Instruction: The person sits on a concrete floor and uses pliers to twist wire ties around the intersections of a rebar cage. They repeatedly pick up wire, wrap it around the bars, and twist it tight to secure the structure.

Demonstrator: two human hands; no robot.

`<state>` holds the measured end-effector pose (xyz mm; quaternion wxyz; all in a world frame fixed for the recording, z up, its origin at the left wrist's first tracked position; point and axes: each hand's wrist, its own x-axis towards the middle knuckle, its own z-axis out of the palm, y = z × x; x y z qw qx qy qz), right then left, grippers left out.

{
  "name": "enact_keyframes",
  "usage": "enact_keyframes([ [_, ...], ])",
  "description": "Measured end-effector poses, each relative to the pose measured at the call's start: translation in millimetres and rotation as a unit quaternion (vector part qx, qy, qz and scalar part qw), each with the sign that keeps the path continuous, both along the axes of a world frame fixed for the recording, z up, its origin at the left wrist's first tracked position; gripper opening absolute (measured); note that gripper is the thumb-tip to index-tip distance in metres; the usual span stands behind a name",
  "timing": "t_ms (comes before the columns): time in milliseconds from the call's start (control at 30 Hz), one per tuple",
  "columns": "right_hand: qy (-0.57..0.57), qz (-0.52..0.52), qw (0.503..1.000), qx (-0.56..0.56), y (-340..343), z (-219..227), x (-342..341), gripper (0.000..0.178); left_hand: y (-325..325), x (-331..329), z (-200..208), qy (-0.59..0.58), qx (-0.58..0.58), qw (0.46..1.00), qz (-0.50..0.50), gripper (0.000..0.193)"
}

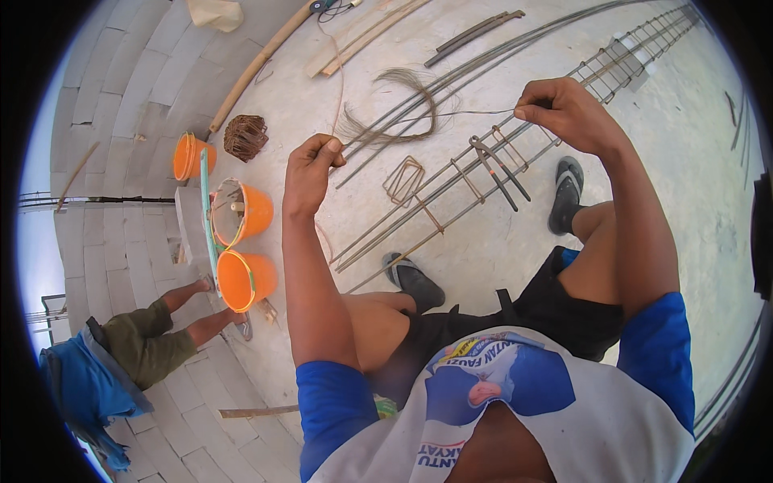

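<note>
The pale floor (700, 241) spreads beneath everything, with a grey block wall (105, 266) along the left. A long, narrow rebar cage (510, 148) lies on the floor, running from near centre to far right, and loose long bars (541, 38) lie beyond it. At near left, a co-worker (149, 346) in olive shorts is beside the wall. Three orange buckets (262, 282) line the left, past which sits a brown bundle of bent metal (245, 137).

The right hand (572, 117) is over the cage, thumb and forefinger clamped on the right end of a thin wire strand (471, 112), which stretches leftward. The left hand (314, 173), left of the cage, has its thumb together with its curled fingers; I cannot tell whether they grip wire. Between the hands, a looped bundle of fine wire (435, 113) lies across the loose bars. Dark pincers (506, 172) rest on the cage, right of small rectangular stirrups (404, 179).
</note>
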<state>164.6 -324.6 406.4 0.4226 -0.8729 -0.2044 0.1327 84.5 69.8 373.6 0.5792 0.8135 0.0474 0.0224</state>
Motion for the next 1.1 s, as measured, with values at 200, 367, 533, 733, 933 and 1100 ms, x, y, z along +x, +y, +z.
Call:
enact_keyframes([
  [200,0.012,0.091,0.995,0.042,9.7,-12.2,-2.6,0.021,5.0,-29.2,21.7,-0.098,-0.205,0.974,0.025,0.022],
  [367,-0.015,0.094,0.995,-0.028,20.8,-21.7,-14.7,0.039,-11.1,-37.5,48.0,-0.095,-0.169,0.981,0.002,0.023],
  [533,-0.183,0.099,0.971,0.119,87.1,-17.7,-45.1,0.05,-27.0,-32.7,62.3,-0.086,-0.13,0.987,-0.044,0.025],
  [733,-0.021,0.066,0.99,0.124,164.4,-20.4,-62.0,0.028,-8.3,-22.0,7.4,-0.043,-0.113,0.993,-0.007,0.028],
  [933,0.06,0.023,0.998,-0.008,205.2,-90.8,-62.6,0.025,24.2,-8.8,-112.9,0.121,-0.199,0.972,0.031,0.035],
  [1100,0.02,0.014,0.984,-0.175,183.7,-209.2,-54.1,0.025,45.4,-11.2,-253.5,0.26,0.066,0.962,0.044,0.07],
])
